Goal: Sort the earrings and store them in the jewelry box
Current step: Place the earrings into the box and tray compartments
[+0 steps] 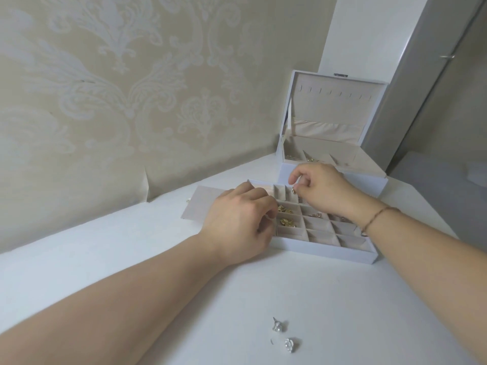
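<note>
A white tray with many small compartments lies on the white table; gold earrings fill some cells on its left side. My left hand rests at the tray's left edge, its fingers pinching a thin gold earring. My right hand hovers over the far cells and pinches a small gold earring. Behind the tray stands the open white jewelry box, lid up, with gold pieces in its compartments. Two silver flower earrings lie on the table near me.
A beige flat insert lies left of the tray. Patterned wallpaper rises behind the table. A grey cabinet stands at the right, past the table's edge. A thin bracelet circles my right wrist.
</note>
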The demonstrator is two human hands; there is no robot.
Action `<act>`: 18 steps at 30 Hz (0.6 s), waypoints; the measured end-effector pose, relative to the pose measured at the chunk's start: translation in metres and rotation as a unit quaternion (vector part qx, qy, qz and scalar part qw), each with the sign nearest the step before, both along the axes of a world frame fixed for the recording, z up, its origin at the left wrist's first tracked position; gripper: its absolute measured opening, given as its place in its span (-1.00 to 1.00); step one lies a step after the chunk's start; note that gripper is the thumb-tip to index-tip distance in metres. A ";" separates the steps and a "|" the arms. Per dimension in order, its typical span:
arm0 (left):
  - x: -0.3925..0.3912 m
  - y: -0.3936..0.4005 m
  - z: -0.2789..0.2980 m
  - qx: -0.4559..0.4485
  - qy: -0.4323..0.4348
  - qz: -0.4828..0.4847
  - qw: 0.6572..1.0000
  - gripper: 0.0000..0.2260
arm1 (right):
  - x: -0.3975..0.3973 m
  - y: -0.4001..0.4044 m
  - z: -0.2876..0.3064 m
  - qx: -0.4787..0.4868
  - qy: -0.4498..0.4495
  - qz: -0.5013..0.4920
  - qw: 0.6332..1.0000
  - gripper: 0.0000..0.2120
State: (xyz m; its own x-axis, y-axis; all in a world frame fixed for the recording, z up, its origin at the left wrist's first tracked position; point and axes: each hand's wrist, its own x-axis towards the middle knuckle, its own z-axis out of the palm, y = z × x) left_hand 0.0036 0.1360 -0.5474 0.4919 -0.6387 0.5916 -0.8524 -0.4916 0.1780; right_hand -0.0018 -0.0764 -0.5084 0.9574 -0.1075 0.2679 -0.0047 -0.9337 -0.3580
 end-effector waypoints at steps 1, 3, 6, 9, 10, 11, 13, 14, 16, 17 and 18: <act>0.000 0.000 0.000 -0.001 -0.002 -0.001 1.000 -0.80 | 0.005 0.000 -0.003 -0.021 0.010 -0.005 1.000 -0.83; 0.001 0.000 0.000 -0.006 -0.006 -0.004 1.000 -0.79 | 0.010 0.000 -0.008 -0.047 0.015 -0.011 0.999 -0.83; 0.001 -0.001 -0.001 -0.015 -0.009 -0.007 1.000 -0.79 | 0.006 -0.001 -0.006 -0.040 -0.017 -0.002 0.999 -0.84; 0.001 0.000 -0.001 -0.018 -0.010 -0.007 1.000 -0.79 | -0.014 0.009 0.008 -0.004 -0.075 0.005 0.997 -0.83; 0.001 0.000 -0.001 -0.018 -0.012 -0.007 1.000 -0.79 | -0.026 0.015 0.014 0.008 -0.081 0.022 0.996 -0.82; 0.001 0.000 -0.001 -0.018 -0.013 -0.007 1.000 -0.79 | -0.042 0.024 0.020 0.017 -0.072 0.052 0.996 -0.82; 0.001 -0.001 -0.001 -0.017 -0.012 -0.007 1.000 -0.79 | -0.083 0.044 0.027 0.030 -0.004 0.143 0.989 -0.88; 0.001 -0.001 -0.001 -0.016 -0.011 -0.006 1.000 -0.81 | -0.105 0.053 0.028 0.016 0.047 0.188 0.981 -0.92; 0.000 -0.001 -0.001 -0.014 -0.014 -0.005 1.000 -0.81 | -0.139 0.066 0.023 -0.063 0.143 0.245 0.957 -0.73; 0.000 -0.001 -0.001 -0.013 -0.016 -0.006 1.000 -0.81 | -0.151 0.069 0.019 -0.103 0.179 0.260 0.943 -0.61; 0.001 -0.001 -0.001 -0.011 -0.017 -0.006 1.000 -0.82 | -0.159 0.072 0.013 -0.128 0.196 0.267 0.935 -0.53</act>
